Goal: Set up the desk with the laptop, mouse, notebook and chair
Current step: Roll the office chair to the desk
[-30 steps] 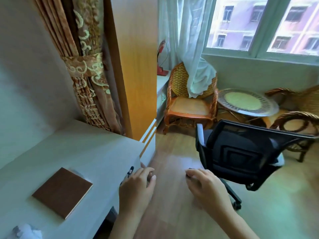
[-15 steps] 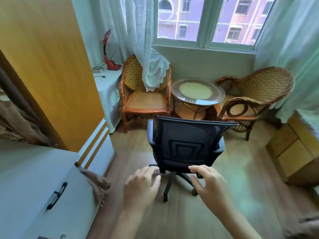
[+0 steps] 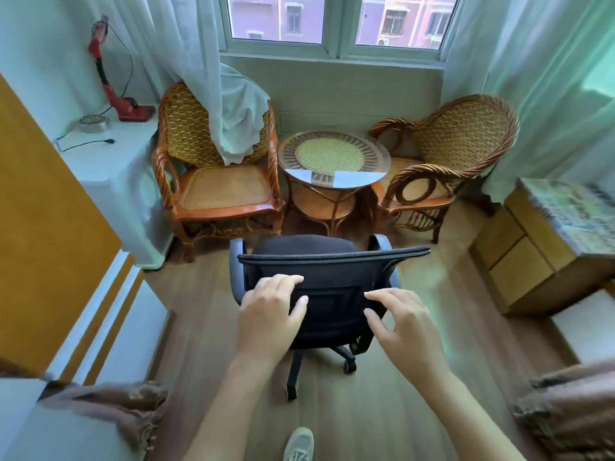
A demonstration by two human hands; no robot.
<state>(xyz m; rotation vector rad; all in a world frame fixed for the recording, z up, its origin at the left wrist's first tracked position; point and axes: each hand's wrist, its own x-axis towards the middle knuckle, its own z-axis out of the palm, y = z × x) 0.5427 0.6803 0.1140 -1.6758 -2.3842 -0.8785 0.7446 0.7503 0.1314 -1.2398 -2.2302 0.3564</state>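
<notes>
A black mesh office chair [image 3: 332, 271] on casters stands on the wood floor right in front of me, its back turned my way. My left hand [image 3: 269, 311] and my right hand [image 3: 399, 322] are stretched out over the chair's back, fingers spread and relaxed. Neither hand grips anything, and whether they touch the mesh is unclear. The desk [image 3: 20, 424] shows only as a white corner at the lower left. Laptop, mouse and notebook are out of sight.
Two wicker armchairs [image 3: 216, 168] [image 3: 456, 158] and a round glass-topped table [image 3: 332, 158] stand beyond the chair under the window. A yellow wardrobe [image 3: 43, 234] is on the left, a wooden drawer unit [image 3: 529, 251] on the right. My shoe [image 3: 299, 444] is on the floor below.
My view has swung from the desk to the office chair and moved closer. Both hands have reached forward and now hover over the chair's back.
</notes>
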